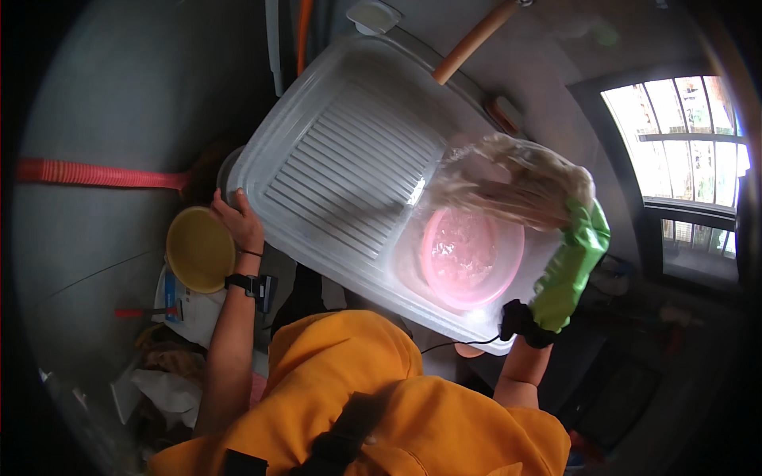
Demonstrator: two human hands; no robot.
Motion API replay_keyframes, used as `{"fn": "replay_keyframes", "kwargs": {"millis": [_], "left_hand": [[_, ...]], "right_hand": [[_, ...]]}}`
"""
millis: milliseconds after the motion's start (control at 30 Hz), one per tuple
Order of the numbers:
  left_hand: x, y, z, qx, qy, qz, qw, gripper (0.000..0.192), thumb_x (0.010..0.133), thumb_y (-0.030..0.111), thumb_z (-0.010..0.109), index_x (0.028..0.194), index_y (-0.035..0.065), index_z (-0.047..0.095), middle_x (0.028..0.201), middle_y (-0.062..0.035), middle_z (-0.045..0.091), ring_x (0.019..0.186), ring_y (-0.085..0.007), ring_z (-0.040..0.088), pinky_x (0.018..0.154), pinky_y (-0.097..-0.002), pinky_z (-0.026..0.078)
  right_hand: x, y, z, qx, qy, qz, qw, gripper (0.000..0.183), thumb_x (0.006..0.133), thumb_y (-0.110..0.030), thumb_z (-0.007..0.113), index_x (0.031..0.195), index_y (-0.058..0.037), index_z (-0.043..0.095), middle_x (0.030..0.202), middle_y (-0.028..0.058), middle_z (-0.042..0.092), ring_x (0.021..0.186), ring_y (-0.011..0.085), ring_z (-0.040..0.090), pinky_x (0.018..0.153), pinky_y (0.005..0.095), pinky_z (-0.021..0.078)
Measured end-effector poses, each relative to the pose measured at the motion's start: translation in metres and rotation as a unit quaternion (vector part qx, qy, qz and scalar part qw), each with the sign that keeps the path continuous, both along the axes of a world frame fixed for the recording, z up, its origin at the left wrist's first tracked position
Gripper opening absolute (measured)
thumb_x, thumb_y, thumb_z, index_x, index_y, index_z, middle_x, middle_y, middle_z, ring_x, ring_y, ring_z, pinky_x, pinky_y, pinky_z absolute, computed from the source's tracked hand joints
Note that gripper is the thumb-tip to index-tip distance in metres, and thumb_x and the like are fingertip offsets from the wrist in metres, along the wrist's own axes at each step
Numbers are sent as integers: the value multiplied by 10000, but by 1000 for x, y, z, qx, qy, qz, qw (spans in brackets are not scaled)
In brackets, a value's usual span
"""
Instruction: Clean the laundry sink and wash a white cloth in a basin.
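Before me stands a pale laundry sink (256, 154) with a ribbed washboard (351, 172). My left hand (241, 223) is bare, fingers spread, at the sink's left corner; whether it presses on the rim is unclear. A long glove, green at the sleeve and translucent beige over the hand, covers my right hand (506, 184), which is blurred above the sink. Its fingers cannot be made out. Just below it, a pink plastic basin (515, 256) holding rippling water sits in the sink's right part.
A yellowish basin (200, 250) is below my left hand, near a red-handled tool (146, 312). A red corrugated hose (101, 174) runs along the left. Beyond the sink are a wooden handle (476, 41) and a white dish (374, 16). A barred window (678, 143) is at right.
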State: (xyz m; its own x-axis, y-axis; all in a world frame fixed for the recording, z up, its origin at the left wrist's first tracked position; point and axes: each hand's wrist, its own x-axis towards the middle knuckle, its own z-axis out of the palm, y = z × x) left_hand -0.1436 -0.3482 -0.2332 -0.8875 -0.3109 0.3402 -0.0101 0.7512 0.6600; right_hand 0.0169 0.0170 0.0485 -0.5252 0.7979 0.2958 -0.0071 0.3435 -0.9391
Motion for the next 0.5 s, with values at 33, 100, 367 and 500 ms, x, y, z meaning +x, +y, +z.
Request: {"fn": "replay_keyframes", "kwargs": {"millis": [33,100,367,500], "left_hand": [[-3,-4,3,13,-4,-4,1000,483,874,321,519,1175,-40,409,1085,-257,443,995,-373,424,868,-442,343],[-7,-13,1,17,-12,3,1000,474,876,304,517,1183,-38,402,1094,-257,435,1003,-375,418,876,-444,338],[-3,-1,18,43,-31,-16,998,453,873,243,523,1202,-32,375,1110,-254,415,1043,-384,393,902,-453,321],[-10,4,18,60,-49,-13,997,456,874,250,523,1203,-30,376,1127,-250,406,1043,-379,395,908,-447,319]], "right_hand": [[-10,-6,-9,-25,4,12,1000,220,777,-5,557,982,30,629,762,38,631,632,79,517,588,199,393],[-34,-18,-35,-82,-18,40,996,242,766,22,554,997,33,625,769,45,636,627,77,513,583,195,387],[-103,-40,-187,93,-300,207,927,386,807,-124,623,1166,-25,521,948,117,618,808,181,584,724,275,461],[-142,-22,-220,306,-159,159,925,352,836,-202,589,1156,-65,535,961,165,587,904,260,563,781,321,449]]}}
